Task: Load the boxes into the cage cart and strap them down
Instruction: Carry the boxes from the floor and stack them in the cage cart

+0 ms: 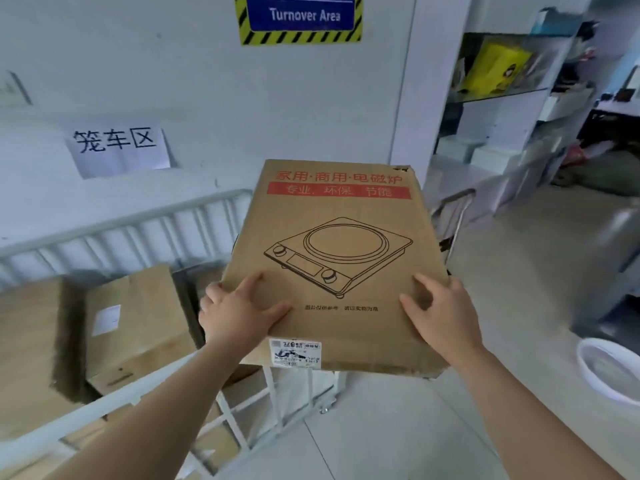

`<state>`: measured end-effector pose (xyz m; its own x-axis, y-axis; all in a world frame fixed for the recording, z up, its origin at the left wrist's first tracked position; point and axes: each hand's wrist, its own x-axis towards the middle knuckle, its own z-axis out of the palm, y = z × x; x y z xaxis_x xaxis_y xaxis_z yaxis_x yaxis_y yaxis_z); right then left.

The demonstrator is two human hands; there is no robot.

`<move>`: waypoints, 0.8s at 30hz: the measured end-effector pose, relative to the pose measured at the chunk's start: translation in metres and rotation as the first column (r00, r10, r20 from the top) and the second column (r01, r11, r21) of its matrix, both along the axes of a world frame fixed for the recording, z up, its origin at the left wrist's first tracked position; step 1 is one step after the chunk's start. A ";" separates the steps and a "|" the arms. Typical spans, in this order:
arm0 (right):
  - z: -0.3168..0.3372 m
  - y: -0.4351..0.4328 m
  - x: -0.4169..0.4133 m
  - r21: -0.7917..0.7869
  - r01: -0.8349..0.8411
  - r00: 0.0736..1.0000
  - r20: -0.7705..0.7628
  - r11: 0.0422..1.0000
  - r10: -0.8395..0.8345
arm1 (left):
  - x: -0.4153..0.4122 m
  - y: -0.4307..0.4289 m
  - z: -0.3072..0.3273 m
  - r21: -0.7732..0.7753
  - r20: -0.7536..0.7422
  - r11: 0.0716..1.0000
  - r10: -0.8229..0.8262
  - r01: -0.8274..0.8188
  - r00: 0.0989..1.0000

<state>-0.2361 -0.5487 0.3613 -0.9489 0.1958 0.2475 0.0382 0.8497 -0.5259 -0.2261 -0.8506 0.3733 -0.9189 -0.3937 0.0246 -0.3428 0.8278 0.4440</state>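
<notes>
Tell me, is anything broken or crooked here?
Yes. The cardboard box, held in the left hand and right hand, looks scuffed and torn at its far right corner, and its near right edge is ragged. The paper sign on the wall behind the cage cart hangs crooked.

Brown cardboard box [332, 258] with red lettering and black line drawing; white cage cart [145, 223]; blue sign [301, 13] bordered yellow-black.

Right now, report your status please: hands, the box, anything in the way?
Left hand and right hand grip cooker box, held up at cage cart. Other boxes already inside. Near rail below it.
</notes>
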 end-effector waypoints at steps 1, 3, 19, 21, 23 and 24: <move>0.000 -0.021 -0.012 -0.008 -0.035 0.999 0.004 0.999 0.035 | -0.002 -0.021 0.001 -0.001 0.001 1.000 0.030 -0.030 1.000; -0.001 -0.060 -0.036 -0.017 -0.098 0.995 0.016 0.995 0.098 | -0.007 -0.058 0.002 -0.010 0.007 0.996 0.094 -0.094 0.996; -0.041 -0.230 -0.252 0.016 -0.452 0.881 0.164 0.892 0.443 | -0.113 -0.194 -0.041 -0.010 0.161 0.896 0.441 -0.445 0.883; -0.051 -0.242 -0.280 0.019 -0.482 0.861 0.198 0.876 0.469 | -0.131 -0.201 -0.051 -0.011 0.198 0.878 0.471 -0.479 0.859; -0.061 -0.252 -0.307 0.022 -0.515 0.839 0.220 0.857 0.498 | -0.150 -0.207 -0.061 0.001 0.222 0.858 0.501 -0.514 0.837; -0.067 -0.257 -0.320 0.023 -0.527 0.830 0.232 0.850 0.508 | -0.158 -0.210 -0.067 0.007 0.236 0.850 0.510 -0.526 0.827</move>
<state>-0.5563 -0.8060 0.2942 -0.9361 -0.3507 0.0251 -0.3186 0.8158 -0.4828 -0.3840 -1.0610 0.3066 -0.5575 -0.8067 -0.1958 -0.8069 0.4712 0.3563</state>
